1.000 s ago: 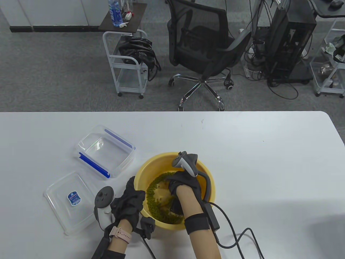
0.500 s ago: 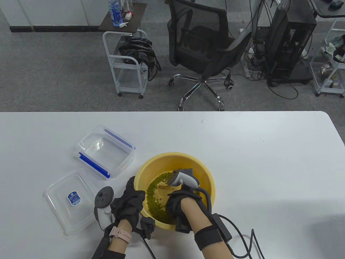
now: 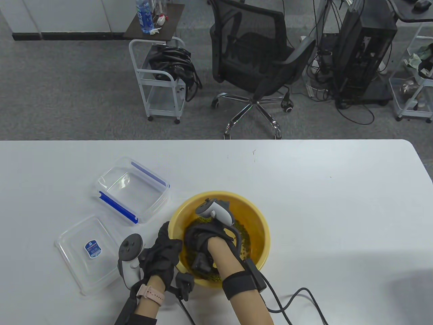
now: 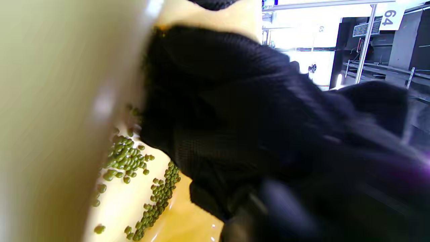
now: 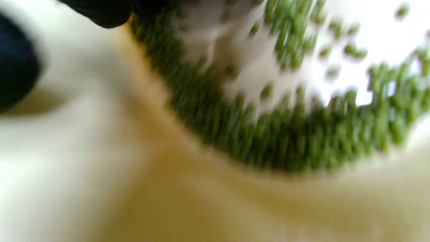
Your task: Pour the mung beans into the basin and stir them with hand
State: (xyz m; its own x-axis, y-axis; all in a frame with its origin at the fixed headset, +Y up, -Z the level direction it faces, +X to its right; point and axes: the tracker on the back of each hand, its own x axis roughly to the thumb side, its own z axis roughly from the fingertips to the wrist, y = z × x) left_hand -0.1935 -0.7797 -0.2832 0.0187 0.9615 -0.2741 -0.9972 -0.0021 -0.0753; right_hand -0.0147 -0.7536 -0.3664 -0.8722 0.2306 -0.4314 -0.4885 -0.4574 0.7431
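Note:
The yellow basin (image 3: 260,233) stands near the table's front edge with green mung beans (image 3: 244,237) spread over its bottom. My right hand (image 3: 197,239) is down inside the basin's left half, fingers among the beans and mostly hidden under the hand and its tracker. My left hand (image 3: 164,248) grips the basin's left rim. In the left wrist view a black glove (image 4: 235,127) fills the middle, with beans (image 4: 127,161) on the basin floor (image 4: 188,228) beside it. The right wrist view is blurred, showing a band of beans (image 5: 285,134) along the basin wall (image 5: 168,201).
An empty clear container with blue clips (image 3: 132,189) sits left of the basin. Its clear lid (image 3: 88,252) lies flat nearer me, beside my left hand. A cable (image 3: 297,298) trails from my right wrist across the table. An office chair (image 3: 257,64) stands beyond the far edge.
My right hand has swept round inside the basin, from the far right side through the near side to the left side, pushing beans along. My left hand stays on the rim.

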